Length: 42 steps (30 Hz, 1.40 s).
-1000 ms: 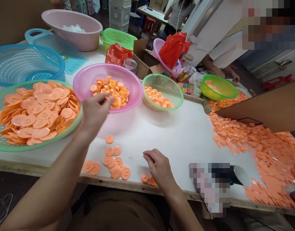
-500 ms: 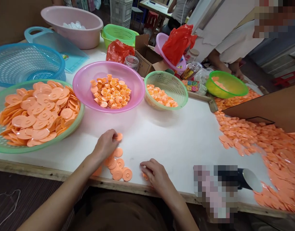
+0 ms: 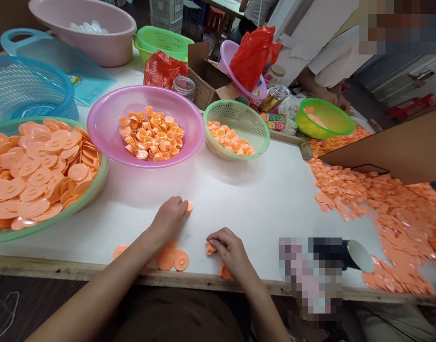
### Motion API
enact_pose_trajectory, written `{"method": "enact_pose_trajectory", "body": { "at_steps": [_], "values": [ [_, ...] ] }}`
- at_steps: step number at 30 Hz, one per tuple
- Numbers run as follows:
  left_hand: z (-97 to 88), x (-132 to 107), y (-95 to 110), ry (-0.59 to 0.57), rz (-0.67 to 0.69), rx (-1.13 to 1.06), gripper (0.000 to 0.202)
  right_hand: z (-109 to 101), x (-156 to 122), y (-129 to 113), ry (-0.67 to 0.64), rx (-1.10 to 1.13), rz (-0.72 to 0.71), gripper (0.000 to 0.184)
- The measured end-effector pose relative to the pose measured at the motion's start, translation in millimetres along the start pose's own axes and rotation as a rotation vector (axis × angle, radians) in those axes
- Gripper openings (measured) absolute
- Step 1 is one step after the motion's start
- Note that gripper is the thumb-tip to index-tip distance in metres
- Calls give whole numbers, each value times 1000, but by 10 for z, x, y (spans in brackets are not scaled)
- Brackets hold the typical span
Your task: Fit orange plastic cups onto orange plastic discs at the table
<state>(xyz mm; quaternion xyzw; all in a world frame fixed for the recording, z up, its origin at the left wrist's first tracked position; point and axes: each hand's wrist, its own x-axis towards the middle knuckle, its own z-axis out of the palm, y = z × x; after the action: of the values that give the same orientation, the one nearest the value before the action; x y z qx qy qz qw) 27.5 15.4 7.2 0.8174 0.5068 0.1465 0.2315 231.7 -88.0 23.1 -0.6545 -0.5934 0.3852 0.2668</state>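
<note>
Orange plastic discs (image 3: pixel 181 261) lie on the counter (image 3: pixel 260 204) by my hands. My left hand (image 3: pixel 169 219) rests its fingertips on one disc; my right hand (image 3: pixel 230 249) curls, pinching another.

PLACE: small workshop | TABLE (image 3: pixel 260 199): holding heaped orange plastic discs (image 3: pixel 389 223) | BACK: crates (image 3: pixel 166 9) standing stacked | SIDE: co-worker (image 3: pixel 332 61) standing by

The left hand (image 3: pixel 170 219) has come down from over the pink basin (image 3: pixel 146 97) to the white tabletop (image 3: pixel 260 199). It now rests on a single orange disc (image 3: pixel 189 206), which has slid right, away from the near cluster of discs (image 3: pixel 180 260). That cluster looks smaller, though the left forearm (image 3: pixel 121 270) may hide some. The right hand (image 3: pixel 230 250) now curls over another disc (image 3: pixel 211 249).
</note>
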Motion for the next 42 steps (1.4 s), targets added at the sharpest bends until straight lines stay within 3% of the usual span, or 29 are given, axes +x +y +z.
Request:
{"method": "enact_pose_trajectory", "body": {
  "at_steps": [3, 5, 10, 13, 16, 19, 25, 30, 33, 37, 42],
  "values": [
    [47, -63, 69, 13, 55, -26, 33, -11, 63, 13, 149, -21, 7, 16],
    [58, -76, 99, 6, -21, -108, 33, 0, 72, 9, 206, -35, -28, 18],
    [37, -81, 133, -151, -269, -229, 18, 85, 73, -69, 319, -3, -64, 20],
    [41, -143, 131, -113, -226, -253, 10, 198, 152, -125, 402, 13, -103, 18],
    [76, -232, 121, -127, -106, -245, 9, 351, 249, -142, 378, -9, -186, 19],
    [115, -291, 115, -81, -86, -224, 10, 461, 281, -126, 302, -104, -274, 23],
    [156, -292, 100, -37, -62, -170, 7, 448, 236, -127, 216, -300, -354, 20],
    [138, -292, 87, -39, -62, -167, 9, 509, 259, -144, 193, -510, -464, 29],
    [80, -237, 71, -83, -97, -297, 16, 544, 268, -152, 179, -617, -531, 30],
    [39, -99, 78, -146, -141, -525, 17, 558, 270, -148, 198, -642, -558, 31],
    [80, -42, 94, -122, -185, -501, 16, 663, 273, -112, 234, -683, -595, 32]
  ]
}}
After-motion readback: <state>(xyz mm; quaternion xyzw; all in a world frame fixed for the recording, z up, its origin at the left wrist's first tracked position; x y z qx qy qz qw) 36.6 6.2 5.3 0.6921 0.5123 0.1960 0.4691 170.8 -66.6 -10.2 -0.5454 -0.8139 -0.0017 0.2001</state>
